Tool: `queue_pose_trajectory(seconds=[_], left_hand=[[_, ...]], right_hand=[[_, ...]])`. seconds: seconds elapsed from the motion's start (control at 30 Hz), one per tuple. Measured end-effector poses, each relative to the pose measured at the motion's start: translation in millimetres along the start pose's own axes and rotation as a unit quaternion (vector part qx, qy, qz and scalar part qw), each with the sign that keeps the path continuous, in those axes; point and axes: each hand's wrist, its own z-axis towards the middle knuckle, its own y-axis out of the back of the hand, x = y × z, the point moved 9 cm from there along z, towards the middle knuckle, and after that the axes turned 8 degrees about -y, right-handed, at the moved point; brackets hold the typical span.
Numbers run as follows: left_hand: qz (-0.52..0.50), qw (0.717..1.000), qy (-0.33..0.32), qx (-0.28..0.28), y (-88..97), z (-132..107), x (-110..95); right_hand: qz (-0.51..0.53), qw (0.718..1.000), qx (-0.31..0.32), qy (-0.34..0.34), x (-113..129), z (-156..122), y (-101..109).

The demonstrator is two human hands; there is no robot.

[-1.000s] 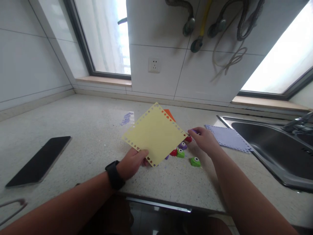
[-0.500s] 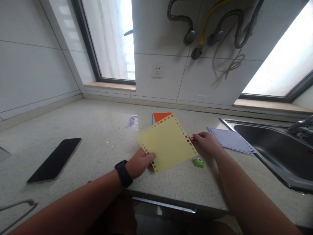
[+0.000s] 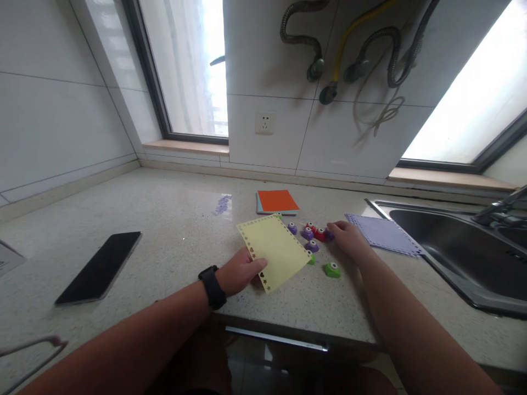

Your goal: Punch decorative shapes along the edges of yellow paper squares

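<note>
My left hand (image 3: 242, 270), with a dark watch at its wrist, grips a yellow sheet of paper (image 3: 278, 249) by its near left edge, thumb on top. Small shaped holes line the sheet's edges, and it is held tilted above the counter. My right hand (image 3: 348, 240) has its fingertips closed on a purple paper punch (image 3: 329, 234), mostly covered by the fingers. Just left of it sit a red paper punch (image 3: 320, 235) and several other purple and red ones. A green paper punch (image 3: 332, 269) lies nearer to me; another is partly under the sheet.
Behind the sheet lies a stack of orange and blue paper (image 3: 278, 201). Punched lavender sheets (image 3: 382, 235) rest beside the steel sink (image 3: 453, 274) at right. A black tablet (image 3: 99, 269) lies at left, and purple paper bits (image 3: 222, 204) are scattered toward the wall.
The yellow sheet has come down and toward the left, uncovering the punches and the orange stack. My right hand has left the red punch and now holds a purple one.
</note>
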Motion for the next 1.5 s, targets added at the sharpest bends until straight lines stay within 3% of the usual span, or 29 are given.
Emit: queue_pose_trajectory(seconds=[0.13, 0.27, 0.53, 0.67, 0.8, 0.93, 1.0, 1.1, 1.2, 1.37, 1.5], left_hand=[[0.040, 0.998, 0.043, 0.008, 1.9, 1.5, 14.1], [0.042, 0.998, 0.054, 0.001, 4.0, 5.6, 20.8], [0.044, 0.996, 0.063, -0.045, 10.0, 6.2, 8.7], [0.006, 0.998, 0.049, -0.050, 9.0, 4.2, 9.2], [-0.028, 0.998, 0.053, -0.021, 2.7, -0.9, 14.8], [-0.043, 0.997, 0.064, 0.028, -6.0, -8.1, 14.5], [-0.049, 0.995, 0.058, 0.060, -11.9, -10.8, 8.9], [-0.052, 0.993, 0.036, 0.102, -20.3, -12.4, -2.7], [-0.018, 0.993, 0.043, 0.107, -21.7, -11.2, -4.2], [0.090, 0.993, 0.060, 0.050, -8.3, -7.0, 6.3], [0.098, 0.992, 0.064, 0.035, -5.9, -6.9, 7.4]], right_hand=[[0.034, 0.998, -0.045, 0.024, 9.0, -10.5, 9.7], [0.063, 0.994, -0.050, 0.068, 25.8, -27.4, 13.1], [0.077, 0.988, 0.033, 0.131, 64.5, -67.4, 14.9], [0.159, 0.973, 0.071, 0.153, 76.0, -101.8, 10.6], [0.274, 0.950, 0.109, 0.098, 64.9, -134.3, -0.2], [0.414, 0.887, 0.205, 0.004, 50.4, -160.3, -21.7], [0.434, 0.869, 0.236, -0.017, 48.0, -168.9, -29.3], [0.435, 0.863, 0.255, 0.009, 50.2, -174.5, -34.4], [0.446, 0.865, 0.224, 0.051, 48.2, -171.6, -32.5], [0.430, 0.883, 0.158, 0.099, 40.9, -165.0, -28.4], [0.414, 0.893, 0.141, 0.104, 38.2, -163.5, -29.3]])
